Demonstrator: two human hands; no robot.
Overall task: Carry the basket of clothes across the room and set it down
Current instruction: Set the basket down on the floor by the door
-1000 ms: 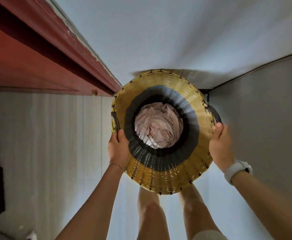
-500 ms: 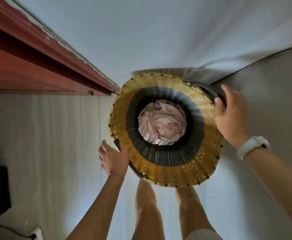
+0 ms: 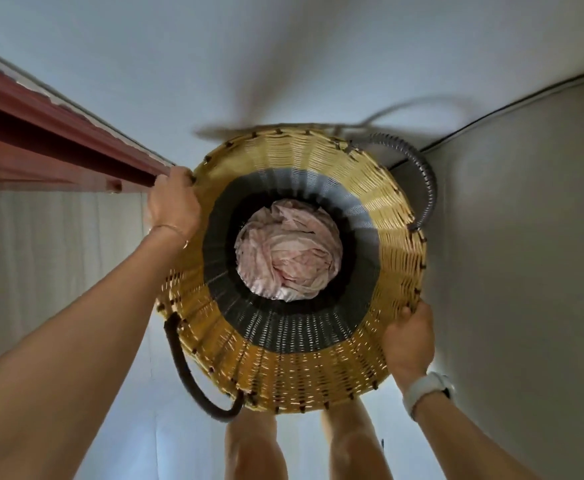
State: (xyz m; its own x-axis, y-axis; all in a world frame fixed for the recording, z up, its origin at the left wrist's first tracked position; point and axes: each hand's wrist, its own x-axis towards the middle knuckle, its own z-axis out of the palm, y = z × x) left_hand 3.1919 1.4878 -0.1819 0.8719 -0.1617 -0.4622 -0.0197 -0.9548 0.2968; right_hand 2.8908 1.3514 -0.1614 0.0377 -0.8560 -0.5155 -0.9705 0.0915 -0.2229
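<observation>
I look straight down into a round woven basket (image 3: 387, 216), yellow at the rim with a dark band lower inside. Crumpled pale pink clothes (image 3: 288, 249) fill its bottom. My left hand (image 3: 174, 202) grips the rim at the upper left. My right hand (image 3: 410, 337), a white watch on its wrist, grips the rim at the lower right. One dark loop handle (image 3: 188, 372) hangs free at the lower left, the other handle (image 3: 418, 178) sticks out at the upper right. The basket's base is hidden, so I cannot tell whether it rests on the floor.
A red-brown wooden door frame (image 3: 51, 147) runs along the left, close to my left hand. A grey wall (image 3: 525, 271) rises on the right, with a thin black cable (image 3: 491, 114) along its foot. The pale floor (image 3: 283, 64) stretches ahead. My bare legs (image 3: 256, 445) stand just below the basket.
Both hands left the loop handles and shifted round the rim: left to the upper left, right to the lower right. The basket has turned and looks closer and larger.
</observation>
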